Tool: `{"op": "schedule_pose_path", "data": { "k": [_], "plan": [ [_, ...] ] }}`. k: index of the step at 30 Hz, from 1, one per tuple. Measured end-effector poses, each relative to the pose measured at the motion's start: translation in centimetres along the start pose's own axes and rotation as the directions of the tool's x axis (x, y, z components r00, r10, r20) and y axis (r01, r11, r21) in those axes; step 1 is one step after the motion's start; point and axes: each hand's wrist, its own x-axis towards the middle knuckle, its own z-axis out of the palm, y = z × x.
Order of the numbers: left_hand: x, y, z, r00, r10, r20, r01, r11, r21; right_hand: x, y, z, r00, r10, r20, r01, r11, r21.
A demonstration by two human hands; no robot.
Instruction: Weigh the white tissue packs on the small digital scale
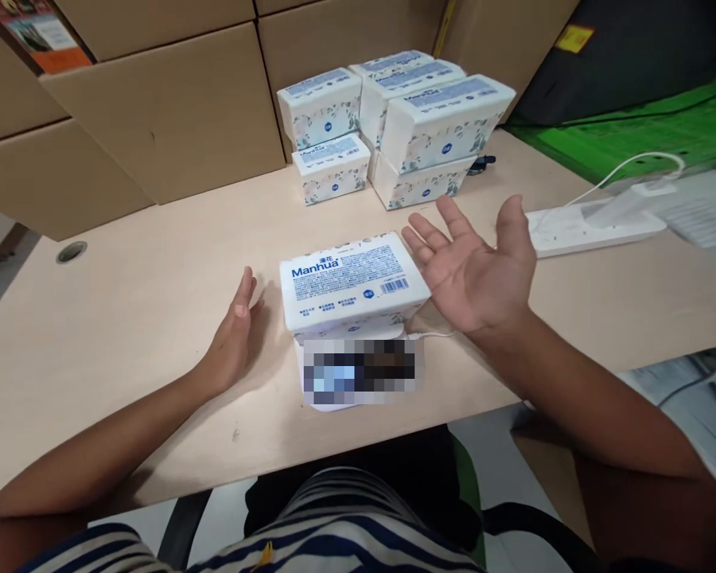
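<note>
A white pack of tissues (349, 278) with blue Manhua print rests on a small white device (310, 404) that looks like a scale. The device's front panel is blurred out. To the left of the pack, my left hand (234, 338) stands on edge with its fingers stretched out, apart from the pack. On the other side, my right hand (474, 263) is turned palm up with fingers spread, close to the pack's right end. Neither hand holds anything. Whether the right hand touches the pack, I cannot tell.
Several more tissue packs (447, 131) are stacked at the back of the wooden table (173, 278). Cardboard boxes (173, 111) stand behind it. A white power strip (602, 231) with a plugged-in cable lies at the right. A round cable hole (71, 252) is at the left.
</note>
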Motion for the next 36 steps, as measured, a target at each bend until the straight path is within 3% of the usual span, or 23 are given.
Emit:
{"op": "schedule_pose_path", "data": {
  "k": [3, 5, 8, 10, 16, 23, 30, 36],
  "plan": [
    [0.7, -0.4, 0.3, 0.996, -0.046, -0.079, 0.012, 0.923, -0.385, 0.3, 0.0, 0.2, 0.974, 0.190, -0.123, -0.151, 0.950, 0.275],
    [1.0, -0.6, 0.6, 0.988, -0.064, -0.140, -0.033, 0.804, -0.594, 0.4, -0.7, 1.0, 0.912, 0.333, -0.240, -0.147, 0.811, 0.566],
    [1.1, -1.0, 0.9, 0.975, -0.083, -0.206, -0.104, 0.650, -0.753, 0.4, -2.1, 2.3, 0.828, 0.478, -0.293, -0.049, 0.582, 0.812],
    [1.0, -1.3, 1.0, 0.975, -0.065, -0.214, -0.129, 0.619, -0.774, 0.2, -2.8, 2.7, 0.830, 0.489, -0.268, -0.033, 0.523, 0.852],
    [0.8, -1.7, 1.1, 0.974, -0.001, -0.226, -0.175, 0.627, -0.759, -0.6, -2.7, 1.8, 0.892, 0.381, -0.244, -0.047, 0.614, 0.788],
    [0.8, -2.3, 1.5, 0.961, 0.092, -0.262, -0.257, 0.650, -0.715, 0.0, 0.9, 0.4, 0.951, 0.251, -0.179, -0.071, 0.744, 0.665],
    [1.5, -3.9, 1.8, 0.948, 0.137, -0.289, -0.301, 0.687, -0.661, 0.0, 2.0, -0.4, 0.976, 0.184, -0.114, -0.105, 0.862, 0.497],
    [1.5, -4.1, 1.7, 0.942, 0.199, -0.271, -0.330, 0.701, -0.633, 0.3, 2.3, -1.7, 0.954, 0.240, -0.178, -0.103, 0.823, 0.558]
  ]
}}
